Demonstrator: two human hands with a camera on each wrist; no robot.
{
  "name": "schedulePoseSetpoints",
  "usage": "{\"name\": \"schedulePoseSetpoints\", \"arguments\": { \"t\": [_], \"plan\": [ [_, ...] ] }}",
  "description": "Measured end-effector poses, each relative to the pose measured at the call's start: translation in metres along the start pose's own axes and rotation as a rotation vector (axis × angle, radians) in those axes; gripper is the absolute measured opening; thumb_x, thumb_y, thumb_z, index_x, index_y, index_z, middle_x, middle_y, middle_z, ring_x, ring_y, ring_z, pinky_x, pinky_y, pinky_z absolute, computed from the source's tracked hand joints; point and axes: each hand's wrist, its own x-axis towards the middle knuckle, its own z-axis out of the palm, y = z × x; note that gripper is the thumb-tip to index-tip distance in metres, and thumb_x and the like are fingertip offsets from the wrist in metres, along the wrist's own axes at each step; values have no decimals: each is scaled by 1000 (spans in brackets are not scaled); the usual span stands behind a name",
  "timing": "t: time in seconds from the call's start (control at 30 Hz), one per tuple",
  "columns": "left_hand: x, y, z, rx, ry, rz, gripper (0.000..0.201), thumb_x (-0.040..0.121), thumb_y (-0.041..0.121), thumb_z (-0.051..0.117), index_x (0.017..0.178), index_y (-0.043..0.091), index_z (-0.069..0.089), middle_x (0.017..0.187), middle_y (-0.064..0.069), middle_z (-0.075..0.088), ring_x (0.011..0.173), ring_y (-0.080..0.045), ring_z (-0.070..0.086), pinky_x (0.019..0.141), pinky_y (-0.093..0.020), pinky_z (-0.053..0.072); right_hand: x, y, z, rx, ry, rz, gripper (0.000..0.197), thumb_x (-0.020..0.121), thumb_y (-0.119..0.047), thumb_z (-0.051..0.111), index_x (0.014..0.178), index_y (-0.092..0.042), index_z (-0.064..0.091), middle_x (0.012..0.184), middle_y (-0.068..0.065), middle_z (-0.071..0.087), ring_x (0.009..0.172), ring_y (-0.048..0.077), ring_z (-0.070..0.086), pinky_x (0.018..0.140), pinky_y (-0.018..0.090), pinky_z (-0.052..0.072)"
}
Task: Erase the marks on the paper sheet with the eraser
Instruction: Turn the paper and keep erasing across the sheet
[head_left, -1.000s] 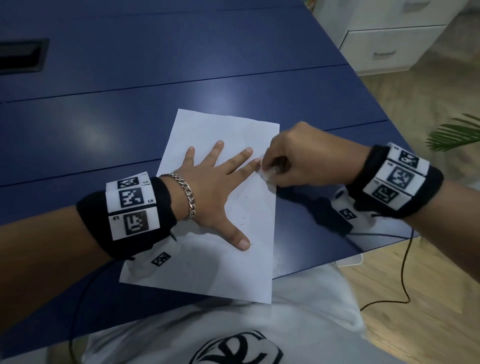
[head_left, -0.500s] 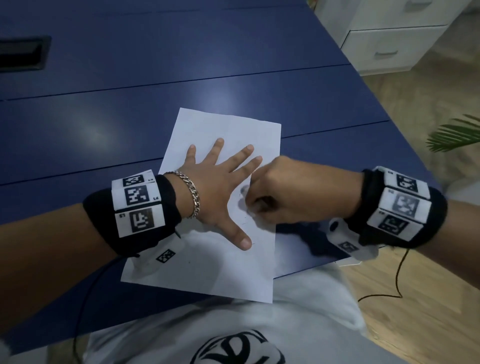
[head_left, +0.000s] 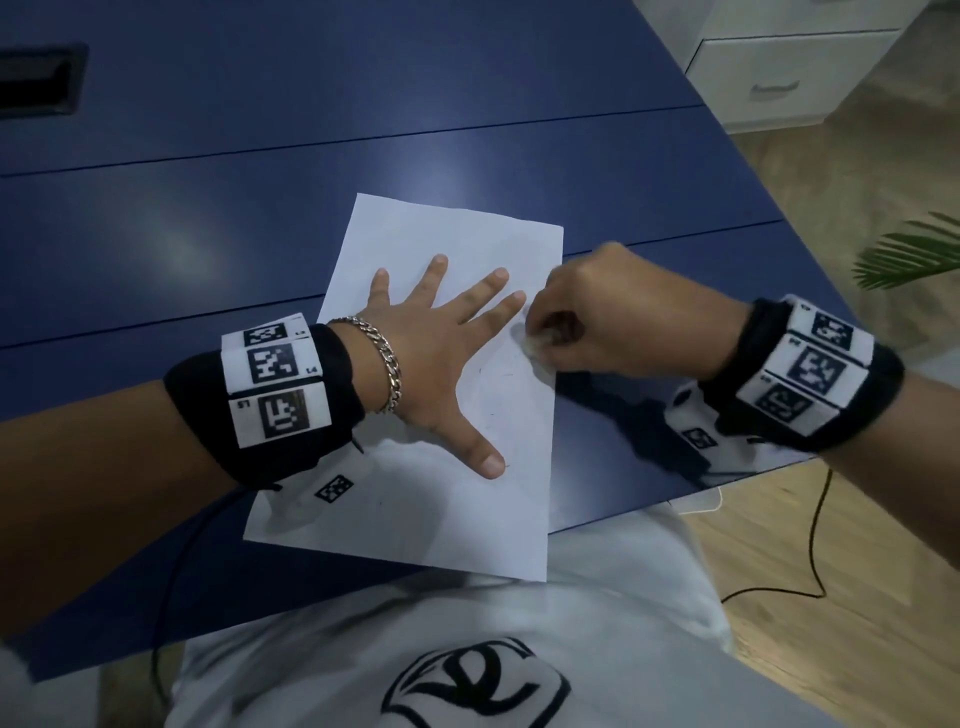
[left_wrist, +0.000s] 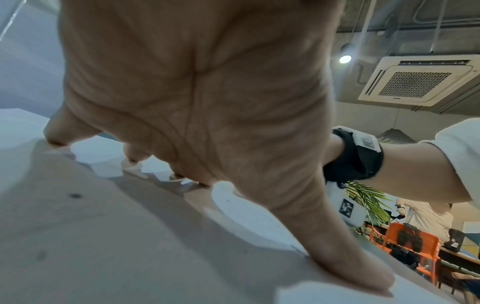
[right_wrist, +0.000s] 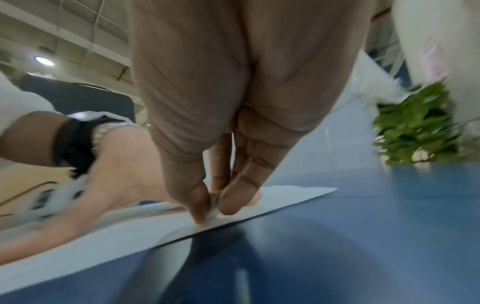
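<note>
Right hand (head_left: 618, 317) pinches the eraser (head_left: 535, 344) against the paper sheet (head_left: 457, 509), near its right edge. Left hand (head_left: 441, 358) lies flat on the sheet, fingers spread, index fingertip just beside the eraser.

The eraser (head_left: 535, 344) shows only as a pale sliver between the pinching fingers (right_wrist: 200, 203) of the right hand (head_left: 613, 317); its shape cannot be told. Faint marks (head_left: 493, 371) on the paper sheet (head_left: 452, 499) near its right edge are too small to read. The left hand (head_left: 441, 364) hides the sheet beneath it. Motion blur smears the plant (right_wrist: 420, 125) in the right wrist view.
</note>
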Motion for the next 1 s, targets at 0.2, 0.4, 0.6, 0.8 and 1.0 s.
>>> {"name": "schedulePoseSetpoints", "arguments": {
  "t": [0.2, 0.4, 0.6, 0.8, 1.0],
  "plan": [
    [-1, 2, -1, 9, -5, -18, 166, 34, 111, 57, 153, 46, -39, 161, 22, -47, 155, -41, -33, 118, -82, -1, -14, -9, 7, 118, -107, -8, 20, 87, -41, 71, 89, -23, 78, 78, -5, 73, 68, 10, 65, 66, 26, 54],
    [-2, 3, -2, 5, -25, -30, 165, 35, 110, 59, 153, 47, -39, 160, 24, -47, 155, -40, -33, 116, -84, 1, -10, -2, 3, 84, -6, 85, 15, 84, -33, 72, 90, -20, 79, 77, -4, 75, 65, 11, 67, 67, 35, 58],
    [-2, 3, -2, 11, -32, -22, 164, 36, 110, 58, 153, 47, -39, 160, 24, -46, 155, -39, -34, 116, -84, -1, -39, -34, 13, 241, -148, 56, 17, 86, -38, 76, 99, -28, 80, 86, -12, 75, 76, 6, 69, 70, 21, 55],
    [-18, -22, -26, -198, 113, -18, 134, 65, 107, 41, 159, 44, -31, 167, 14, -40, 156, -34, -33, 124, -68, -13, -72, -6, -12, 463, 240, 314, 14, 85, -43, 81, 97, -39, 76, 91, -17, 77, 84, 2, 74, 77, 22, 58],
    [-63, -82, -30, -223, 173, 5, 77, 102, 62, 43, 166, 44, 5, 174, 13, -17, 161, -17, -19, 133, -49, -3, -106, -7, -13, 702, 458, 513, 47, 73, -71, 78, 105, -37, 77, 98, -7, 82, 90, 16, 79, 96, 54, 61]
  ]
}}
